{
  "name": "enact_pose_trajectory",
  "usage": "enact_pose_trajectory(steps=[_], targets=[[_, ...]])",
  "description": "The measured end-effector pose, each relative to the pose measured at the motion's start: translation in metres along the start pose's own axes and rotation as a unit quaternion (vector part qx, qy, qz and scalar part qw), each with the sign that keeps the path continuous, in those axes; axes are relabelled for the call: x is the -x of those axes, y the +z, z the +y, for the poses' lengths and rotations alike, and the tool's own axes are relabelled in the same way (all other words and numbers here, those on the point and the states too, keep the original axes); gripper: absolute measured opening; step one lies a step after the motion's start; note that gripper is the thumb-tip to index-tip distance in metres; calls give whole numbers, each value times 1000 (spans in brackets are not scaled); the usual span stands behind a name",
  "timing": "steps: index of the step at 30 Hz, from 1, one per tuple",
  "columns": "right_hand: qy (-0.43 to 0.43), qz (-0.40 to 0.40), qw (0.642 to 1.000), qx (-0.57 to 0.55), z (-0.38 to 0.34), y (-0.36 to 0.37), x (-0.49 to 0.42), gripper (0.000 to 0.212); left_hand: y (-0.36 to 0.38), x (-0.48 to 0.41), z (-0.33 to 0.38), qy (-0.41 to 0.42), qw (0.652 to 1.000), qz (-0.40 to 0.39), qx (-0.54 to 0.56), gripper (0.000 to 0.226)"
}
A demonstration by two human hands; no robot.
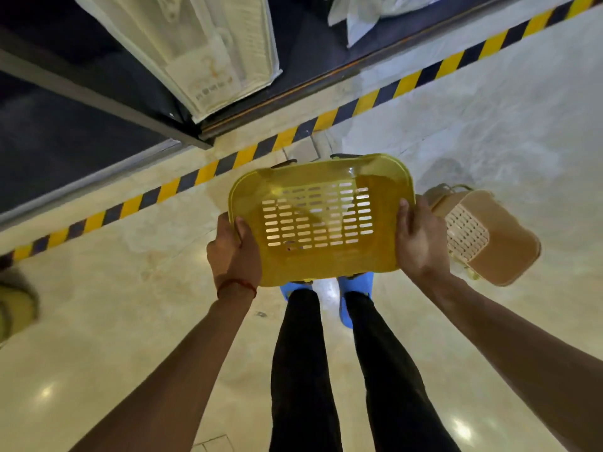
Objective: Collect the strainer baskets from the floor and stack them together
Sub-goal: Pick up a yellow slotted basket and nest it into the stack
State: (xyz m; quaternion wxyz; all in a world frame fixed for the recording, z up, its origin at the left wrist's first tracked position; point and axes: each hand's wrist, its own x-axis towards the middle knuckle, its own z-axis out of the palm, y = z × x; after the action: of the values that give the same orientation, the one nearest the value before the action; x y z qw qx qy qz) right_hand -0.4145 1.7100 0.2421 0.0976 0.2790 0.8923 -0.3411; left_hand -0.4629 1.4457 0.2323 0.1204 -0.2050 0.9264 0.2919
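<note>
A yellow strainer basket [321, 220] with a slotted bottom is held up in front of me, above my legs. My left hand [233, 252] grips its left rim with the thumb curled over the edge. My right hand [419, 238] grips its right rim. A pinkish-beige strainer basket [483, 238] lies tipped on the floor just right of my right hand, its slotted bottom facing me.
A yellow-and-black hazard stripe [375, 99] runs diagonally across the glossy marble floor [130, 321]. Beyond it is a dark platform with a white slatted panel [212, 47] and white bags [362, 14]. A blurred object [16, 305] sits at the left edge.
</note>
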Motion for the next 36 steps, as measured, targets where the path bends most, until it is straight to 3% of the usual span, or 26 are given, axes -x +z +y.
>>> enact_pose_trajectory(steps=[7,11,16,21,26,36], targets=[[-59,-28,997,33,-66,-66,52,36,-99,69,22,-23,996,74,34,39],[-132,-35,989,53,-96,-98,78,39,-150,122,30,-98,988,112,49,34],[-195,-80,975,76,-139,-137,121,38,-210,200,35,-156,969,171,90,44],[-277,-117,950,80,-169,-158,173,44,-258,273,25,-229,946,197,117,30],[-274,-199,936,96,-207,-157,225,39,-295,321,-11,-307,910,226,165,29],[-362,-206,900,126,-294,-96,328,34,-377,362,-109,-359,860,283,226,34]])
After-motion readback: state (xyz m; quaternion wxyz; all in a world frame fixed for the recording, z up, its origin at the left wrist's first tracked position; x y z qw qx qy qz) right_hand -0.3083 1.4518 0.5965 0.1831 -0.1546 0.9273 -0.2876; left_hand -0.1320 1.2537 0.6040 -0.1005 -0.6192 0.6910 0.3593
